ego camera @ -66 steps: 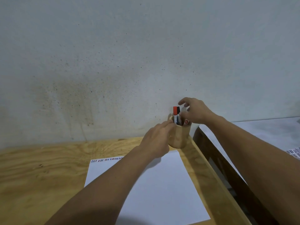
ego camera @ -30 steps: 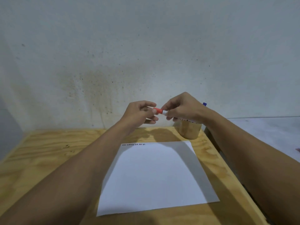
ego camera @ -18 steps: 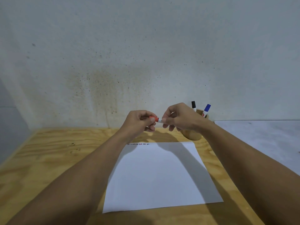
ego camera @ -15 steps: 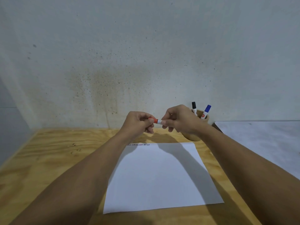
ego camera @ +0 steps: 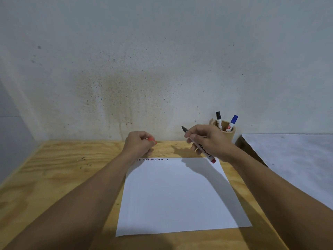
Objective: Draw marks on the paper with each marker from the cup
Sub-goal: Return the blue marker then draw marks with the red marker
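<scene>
A white sheet of paper (ego camera: 178, 193) lies on the wooden table (ego camera: 54, 177), with a row of short marks (ego camera: 153, 159) along its far edge. My right hand (ego camera: 209, 141) holds the uncapped red marker (ego camera: 205, 152), tip up and to the left, above the paper's far right corner. My left hand (ego camera: 138, 144) is closed on the red cap (ego camera: 152, 140), above the paper's far left part. A tan cup (ego camera: 228, 134) stands by the wall behind my right hand, with a black-capped marker (ego camera: 218, 120) and a blue-capped marker (ego camera: 232, 122) in it.
A stained wall rises right behind the table's far edge. To the right, past a narrow gap, is a second surface with a pale grey top (ego camera: 292, 159). The table's left edge (ego camera: 19, 166) borders a grey wall.
My hands have pulled apart: the cap came off the red marker and stays in my left hand, while my right hand swung the marker body to the right.
</scene>
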Tool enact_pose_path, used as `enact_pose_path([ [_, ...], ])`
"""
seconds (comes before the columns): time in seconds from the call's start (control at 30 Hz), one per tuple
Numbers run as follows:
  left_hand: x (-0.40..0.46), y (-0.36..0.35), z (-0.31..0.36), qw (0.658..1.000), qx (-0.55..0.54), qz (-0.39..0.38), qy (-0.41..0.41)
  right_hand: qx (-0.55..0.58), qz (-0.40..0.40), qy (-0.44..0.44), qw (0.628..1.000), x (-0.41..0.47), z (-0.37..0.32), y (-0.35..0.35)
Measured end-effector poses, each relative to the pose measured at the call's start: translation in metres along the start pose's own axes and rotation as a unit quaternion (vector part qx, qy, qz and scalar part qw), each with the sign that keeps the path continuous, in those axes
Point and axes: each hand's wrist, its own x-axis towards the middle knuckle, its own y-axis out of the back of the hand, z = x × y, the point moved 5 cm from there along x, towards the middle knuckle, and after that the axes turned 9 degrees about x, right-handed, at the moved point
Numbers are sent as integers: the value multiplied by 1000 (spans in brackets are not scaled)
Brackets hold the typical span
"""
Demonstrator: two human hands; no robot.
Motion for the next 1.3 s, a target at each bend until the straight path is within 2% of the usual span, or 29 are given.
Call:
enact_pose_path([
  [0.13,-5,-11,-4,996,62,17,-58,243,-24,-86,966,-4,9,-13],
  [0.27,0,-18,-12,992,96,20,-83,311,7,-35,950,-4,15,-20],
  [0.4,3,-24,-12,977,180,27,-111,298,87,-6,951,0,25,-20],
  [0.6,1,-27,-13,961,239,41,-129,283,131,-33,949,5,43,-28],
  [0.77,-24,-21,-11,932,266,106,-223,238,131,-40,962,6,48,-28],
  [0.87,-37,-24,-16,909,304,66,-277,187,134,-42,972,6,53,-31],
  [1.0,-44,-30,-25,883,354,39,-306,130,137,-34,982,5,58,-40],
  [1.3,-46,-30,-30,886,341,49,-311,94,128,-11,987,5,58,-53],
])
